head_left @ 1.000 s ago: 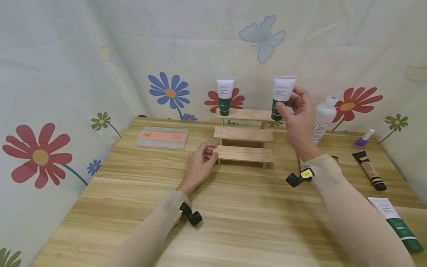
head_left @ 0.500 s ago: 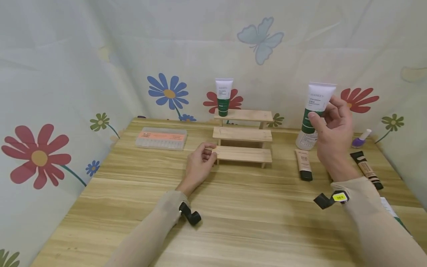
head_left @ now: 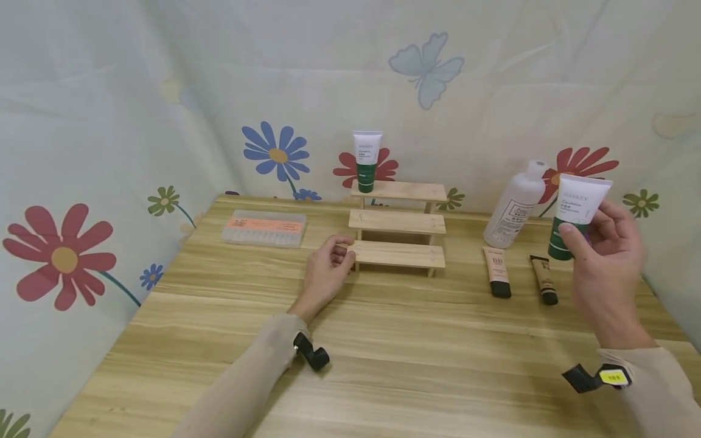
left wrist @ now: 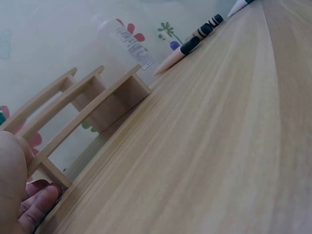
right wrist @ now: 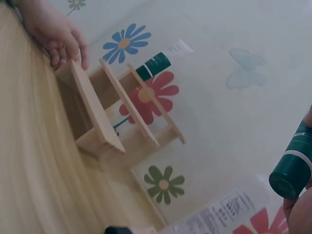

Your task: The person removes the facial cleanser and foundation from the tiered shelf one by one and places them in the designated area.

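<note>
My right hand [head_left: 610, 274] holds a white and green squeeze tube [head_left: 575, 210] upright, cap down, above the right side of the table, thumb across its front. In the right wrist view only the tube's green lower part [right wrist: 292, 170] shows. At the left end of a three-step wooden display stand [head_left: 397, 254], my left hand [head_left: 325, 271] grips the lowest step's corner. The left wrist view has the fingers [left wrist: 41, 204] around the stand's leg. A matching white and green tube [head_left: 366, 161] stands cap down on the left of the top step.
Right of the stand, a white bottle [head_left: 515, 207] leans in this view. Nearer lie a beige BB cream tube [head_left: 497, 274] and a brown, black-capped tube [head_left: 544, 280]. A clear flat case with an orange label [head_left: 265, 228] lies left. Flowered cloth [head_left: 328, 73] hangs behind the table.
My right hand has carried the tube from beside the top step to the right and lower. The bottle and small tubes are now uncovered. My left hand stays at the stand.
</note>
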`<state>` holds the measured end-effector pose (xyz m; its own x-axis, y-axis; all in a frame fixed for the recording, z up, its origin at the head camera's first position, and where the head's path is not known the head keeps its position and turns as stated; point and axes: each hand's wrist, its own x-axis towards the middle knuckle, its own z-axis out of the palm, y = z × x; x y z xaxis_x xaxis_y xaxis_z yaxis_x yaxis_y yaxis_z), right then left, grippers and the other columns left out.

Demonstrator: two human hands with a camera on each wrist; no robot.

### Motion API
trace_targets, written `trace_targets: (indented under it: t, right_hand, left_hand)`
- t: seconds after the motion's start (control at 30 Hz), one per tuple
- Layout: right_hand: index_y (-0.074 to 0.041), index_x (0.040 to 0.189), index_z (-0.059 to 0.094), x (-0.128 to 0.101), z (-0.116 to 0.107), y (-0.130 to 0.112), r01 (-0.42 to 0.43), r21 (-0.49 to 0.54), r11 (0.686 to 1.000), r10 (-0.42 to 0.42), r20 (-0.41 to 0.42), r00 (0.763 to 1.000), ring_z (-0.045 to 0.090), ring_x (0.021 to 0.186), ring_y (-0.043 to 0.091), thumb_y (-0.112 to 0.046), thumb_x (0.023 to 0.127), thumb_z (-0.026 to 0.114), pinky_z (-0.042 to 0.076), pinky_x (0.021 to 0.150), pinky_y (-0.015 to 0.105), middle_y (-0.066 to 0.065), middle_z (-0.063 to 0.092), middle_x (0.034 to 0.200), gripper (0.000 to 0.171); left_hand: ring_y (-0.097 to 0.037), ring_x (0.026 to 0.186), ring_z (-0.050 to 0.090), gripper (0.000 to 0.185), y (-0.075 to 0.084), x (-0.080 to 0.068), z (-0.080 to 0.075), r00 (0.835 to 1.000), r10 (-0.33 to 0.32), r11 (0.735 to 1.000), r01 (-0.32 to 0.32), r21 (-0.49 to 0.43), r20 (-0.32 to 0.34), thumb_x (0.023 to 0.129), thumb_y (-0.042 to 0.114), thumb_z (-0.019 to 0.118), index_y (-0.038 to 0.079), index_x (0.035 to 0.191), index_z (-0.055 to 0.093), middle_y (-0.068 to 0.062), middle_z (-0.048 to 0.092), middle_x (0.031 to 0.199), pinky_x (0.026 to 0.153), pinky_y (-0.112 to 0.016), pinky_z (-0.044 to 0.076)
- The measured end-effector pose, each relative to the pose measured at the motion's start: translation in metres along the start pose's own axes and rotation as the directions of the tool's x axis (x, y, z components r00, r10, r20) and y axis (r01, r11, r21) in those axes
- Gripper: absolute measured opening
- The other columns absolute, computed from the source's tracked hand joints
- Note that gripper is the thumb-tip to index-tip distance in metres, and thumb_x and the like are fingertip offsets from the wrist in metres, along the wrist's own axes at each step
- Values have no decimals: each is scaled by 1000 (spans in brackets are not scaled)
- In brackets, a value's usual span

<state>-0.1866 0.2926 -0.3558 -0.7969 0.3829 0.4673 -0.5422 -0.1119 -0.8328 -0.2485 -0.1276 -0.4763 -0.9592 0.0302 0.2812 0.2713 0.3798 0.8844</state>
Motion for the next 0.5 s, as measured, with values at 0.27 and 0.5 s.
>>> trace_targets:
  t: [0.27, 0.5]
  right_hand:
    - [-7, 153, 62, -31, -39, 5, -177, -95, 980, 164, -129, 978, 53, 119, 23, 17, 100, 69, 55, 93, 12, 9, 64, 137, 58]
    - [-3, 148, 65, -55, -63, 16, -244, -92, 965, 222, -204, 953, 59, 112, 19, 24, 96, 68, 56, 85, 12, 8, 67, 132, 59]
  left_hand:
    - [-18, 86, 74, 25, 1, 0, -1, 1000, 15, 1000, -14, 20, -9, 110, 20, 69, 15, 134, 72, -7, 77, 106, 78, -31, 63]
    - [-19, 88, 73, 25, 1, -1, 0, 1000, -3, 1000, 3, 20, -2, 110, 21, 68, 16, 135, 72, -7, 76, 107, 79, -31, 62]
